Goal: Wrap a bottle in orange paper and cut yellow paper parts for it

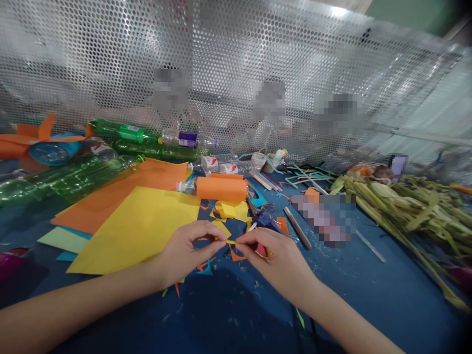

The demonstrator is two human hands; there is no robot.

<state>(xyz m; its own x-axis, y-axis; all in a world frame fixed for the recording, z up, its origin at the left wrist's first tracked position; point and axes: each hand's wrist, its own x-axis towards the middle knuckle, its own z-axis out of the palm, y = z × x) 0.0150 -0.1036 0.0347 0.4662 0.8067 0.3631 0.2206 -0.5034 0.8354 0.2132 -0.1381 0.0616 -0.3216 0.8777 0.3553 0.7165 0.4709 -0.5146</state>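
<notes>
Two bare forearms come in low over the blue desk (368,295), left hand (186,250) and right hand (275,258) meeting at centre, both pinching a thin yellow paper strip (231,241) between thumb and fingertips just above the desk; right hand also seems to hold something red in the palm, can't tell what. Just behind: yellow paper sheet (136,228) on an orange sheet (121,194), an orange-wrapped bottle (217,189), paper scraps (228,209), a blue glue gun (266,220). Green bottles (77,177) far left, green stalks (416,216) right, perforated metal screen (236,59) behind.
</notes>
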